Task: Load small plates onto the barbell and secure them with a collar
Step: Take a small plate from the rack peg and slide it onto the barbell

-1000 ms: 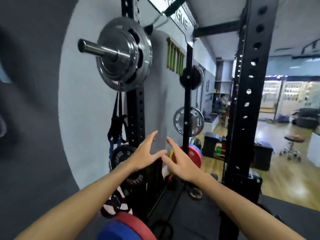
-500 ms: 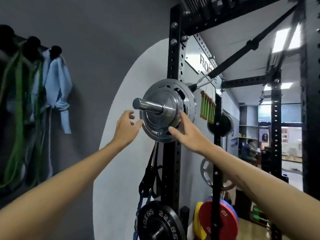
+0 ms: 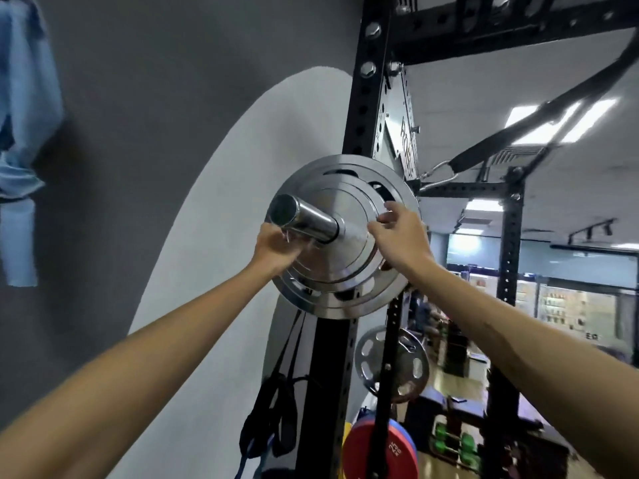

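Chrome barbell sleeve [image 3: 304, 221] at head height, end pointing toward camera, racked on black rack upright [image 3: 359, 108]. Stack of steel plates on it: large slotted plate [image 3: 349, 305] at back, smaller plates [image 3: 345, 267] stepped in front, all hard against each other.

Left hand [image 3: 276, 245] under sleeve, just in front of plate stack — fingers curled up around something thin & metallic w/ wire ends showing, looks like spring collar [image 3: 294, 238], mostly hidden by hand & sleeve. Grasping it, pressed up against sleeve underside.

Right hand [image 3: 397, 233] on right side of small plates, fingers bent, tips touching plate face near rim; thumb side near slot of large plate. Clamped on plate edge or just resting — can't tell, fingers only lightly curled.

Around: grey wall w/ white arch shape behind; blue cloth [image 3: 24, 133] hanging top left. Black straps [image 3: 276, 409] dangling below plates beside upright. Lower down on rack, grey spoked plate [image 3: 408, 368] stored on peg, red plate [image 3: 390, 451] below it. Green dumbbells [image 3: 453, 444] on floor further back, gym interior blurred at right.
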